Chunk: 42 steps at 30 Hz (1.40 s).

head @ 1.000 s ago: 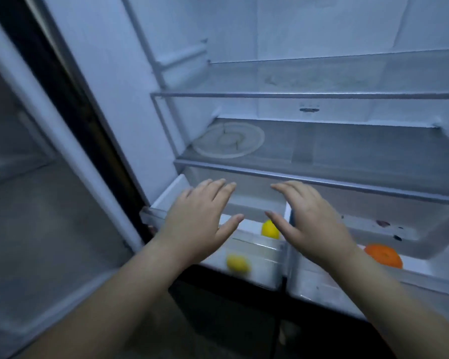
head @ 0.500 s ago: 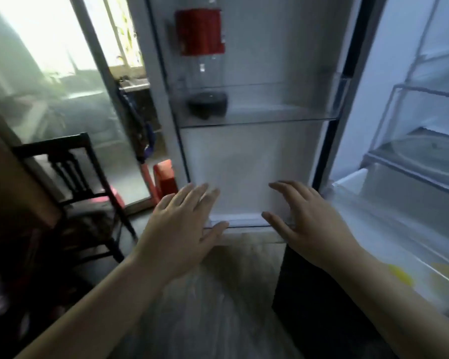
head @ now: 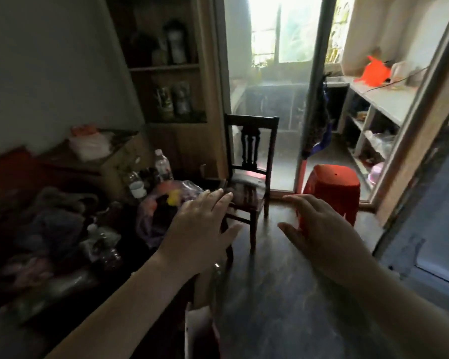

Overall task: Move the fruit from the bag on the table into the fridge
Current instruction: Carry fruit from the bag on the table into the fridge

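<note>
A crumpled translucent plastic bag [head: 153,213] lies on the dark cluttered table [head: 62,255] at the left, with a yellow fruit [head: 173,198] showing in its opening. My left hand [head: 202,229] hovers open just right of the bag, fingers spread, holding nothing. My right hand [head: 322,231] is also open and empty, held out over the floor in front of the red stool [head: 332,187]. Only the edge of the open fridge door [head: 425,229] shows at the far right; the fridge's inside is out of view.
A dark wooden chair [head: 249,172] stands beyond the table's corner. Bottles [head: 163,165] and a cup [head: 138,189] stand on the table behind the bag. Shelving [head: 379,104] lines the right of the doorway, a wooden cabinet [head: 166,73] the back left.
The view has swung left from the fridge drawers, past the fridge door, to the table and bag. Both hands stay open and empty in front of me.
</note>
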Each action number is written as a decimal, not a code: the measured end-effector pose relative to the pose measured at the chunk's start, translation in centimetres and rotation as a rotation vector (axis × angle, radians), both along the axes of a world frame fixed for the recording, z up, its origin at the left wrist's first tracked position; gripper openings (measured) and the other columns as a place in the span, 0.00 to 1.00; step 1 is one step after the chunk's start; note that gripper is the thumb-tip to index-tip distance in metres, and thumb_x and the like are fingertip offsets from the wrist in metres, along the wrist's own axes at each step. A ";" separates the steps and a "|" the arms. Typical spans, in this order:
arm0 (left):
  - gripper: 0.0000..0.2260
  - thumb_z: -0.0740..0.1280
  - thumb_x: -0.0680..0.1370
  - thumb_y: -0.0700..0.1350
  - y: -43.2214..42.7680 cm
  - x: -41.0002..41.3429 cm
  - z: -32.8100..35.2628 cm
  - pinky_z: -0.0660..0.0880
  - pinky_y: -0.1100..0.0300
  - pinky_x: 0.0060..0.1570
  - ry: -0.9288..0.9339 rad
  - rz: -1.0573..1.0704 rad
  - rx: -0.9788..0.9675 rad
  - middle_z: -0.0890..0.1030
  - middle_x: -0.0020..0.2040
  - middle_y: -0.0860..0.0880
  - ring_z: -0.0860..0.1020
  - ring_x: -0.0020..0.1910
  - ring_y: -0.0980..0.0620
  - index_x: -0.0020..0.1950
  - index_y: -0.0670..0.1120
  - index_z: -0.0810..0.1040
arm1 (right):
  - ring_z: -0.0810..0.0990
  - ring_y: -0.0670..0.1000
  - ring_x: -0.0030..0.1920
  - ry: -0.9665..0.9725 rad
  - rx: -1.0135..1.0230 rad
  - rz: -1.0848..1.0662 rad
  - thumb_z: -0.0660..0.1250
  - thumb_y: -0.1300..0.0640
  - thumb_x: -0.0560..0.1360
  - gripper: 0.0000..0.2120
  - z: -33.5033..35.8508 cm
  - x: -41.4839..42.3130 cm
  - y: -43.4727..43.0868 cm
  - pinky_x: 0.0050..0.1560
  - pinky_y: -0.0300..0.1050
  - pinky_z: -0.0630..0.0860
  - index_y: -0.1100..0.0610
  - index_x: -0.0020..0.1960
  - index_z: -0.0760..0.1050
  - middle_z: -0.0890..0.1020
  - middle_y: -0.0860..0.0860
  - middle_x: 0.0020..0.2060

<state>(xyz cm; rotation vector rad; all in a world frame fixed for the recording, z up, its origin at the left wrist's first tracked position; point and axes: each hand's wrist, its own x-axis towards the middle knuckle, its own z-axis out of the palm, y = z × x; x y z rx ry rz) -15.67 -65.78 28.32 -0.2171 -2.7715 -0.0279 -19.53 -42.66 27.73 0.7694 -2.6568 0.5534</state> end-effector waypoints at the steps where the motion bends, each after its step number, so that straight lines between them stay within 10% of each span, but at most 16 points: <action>1: 0.29 0.51 0.76 0.62 -1.4 0.2 -0.5 0.68 0.50 0.62 -0.014 0.043 0.003 0.72 0.69 0.47 0.69 0.68 0.47 0.70 0.47 0.69 | 0.71 0.49 0.64 -0.001 0.010 0.043 0.59 0.42 0.75 0.26 0.0 -0.8 -1.5 0.57 0.38 0.65 0.52 0.69 0.68 0.74 0.48 0.65; 17: 0.36 0.39 0.73 0.67 -9.7 -8.5 -8.4 0.58 0.54 0.71 -0.196 0.533 0.139 0.58 0.76 0.51 0.55 0.75 0.53 0.77 0.50 0.54 | 0.76 0.54 0.59 -0.092 0.032 0.534 0.64 0.47 0.74 0.22 -5.3 -19.0 -13.4 0.55 0.46 0.73 0.55 0.65 0.71 0.77 0.50 0.59; 42: 0.25 0.59 0.79 0.51 -16.5 -19.2 -17.7 0.64 0.58 0.64 -0.256 0.774 0.338 0.65 0.73 0.51 0.63 0.71 0.52 0.75 0.48 0.60 | 0.71 0.52 0.66 -0.358 0.139 0.804 0.66 0.55 0.76 0.23 -15.1 -32.0 -28.4 0.62 0.44 0.68 0.55 0.70 0.67 0.73 0.50 0.65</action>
